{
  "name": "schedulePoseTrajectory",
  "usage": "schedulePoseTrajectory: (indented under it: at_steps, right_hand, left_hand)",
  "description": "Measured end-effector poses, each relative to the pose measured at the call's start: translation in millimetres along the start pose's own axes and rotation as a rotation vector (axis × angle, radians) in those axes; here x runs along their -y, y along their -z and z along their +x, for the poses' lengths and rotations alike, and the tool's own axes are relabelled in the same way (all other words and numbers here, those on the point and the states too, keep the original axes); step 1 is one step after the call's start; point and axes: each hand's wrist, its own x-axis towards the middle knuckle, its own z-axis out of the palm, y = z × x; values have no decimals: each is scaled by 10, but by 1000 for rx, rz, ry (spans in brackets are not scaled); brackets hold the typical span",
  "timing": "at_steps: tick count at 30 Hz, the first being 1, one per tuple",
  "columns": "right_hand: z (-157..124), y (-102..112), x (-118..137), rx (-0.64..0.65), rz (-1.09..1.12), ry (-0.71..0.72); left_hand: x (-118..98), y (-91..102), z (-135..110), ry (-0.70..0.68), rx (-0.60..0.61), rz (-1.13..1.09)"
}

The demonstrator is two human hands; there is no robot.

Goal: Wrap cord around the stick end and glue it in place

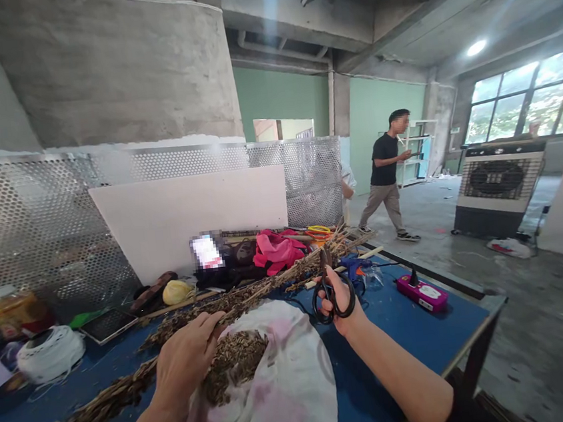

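Note:
My left hand [189, 355] is closed around a dried plant stalk [86, 416], whose leafy length runs toward the lower left; its grip partly hides the stalk. Just right of those fingers, a heap of dry brown plant bits [239, 356] lies on a white cloth [294, 384] with pinkish stains. My right hand [341, 299] holds black-handled scissors [350, 301], with the blades pointing up and away from me. Beyond both hands, more dried stalks [288, 274] lie across the blue table [407, 352].
A white twine roll [51, 356], a bottle [18, 311] and a yellow ball [176, 291] are at left. Pink cloth [278, 250] lies behind the stalks. A magenta power strip [421, 292] sits at right. A person [385, 170] walks beyond the table, near an air cooler [497, 181].

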Motion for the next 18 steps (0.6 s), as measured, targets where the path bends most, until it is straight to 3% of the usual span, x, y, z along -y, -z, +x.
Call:
schedulePoseTrajectory:
  at_steps: [7, 18]
  right_hand:
    - [16, 87, 22, 56, -42, 10]
    - [0, 362, 188, 321, 86, -118]
  left_hand:
    - [95, -18, 1, 47, -30, -32]
    - [69, 100, 12, 144, 59, -101]
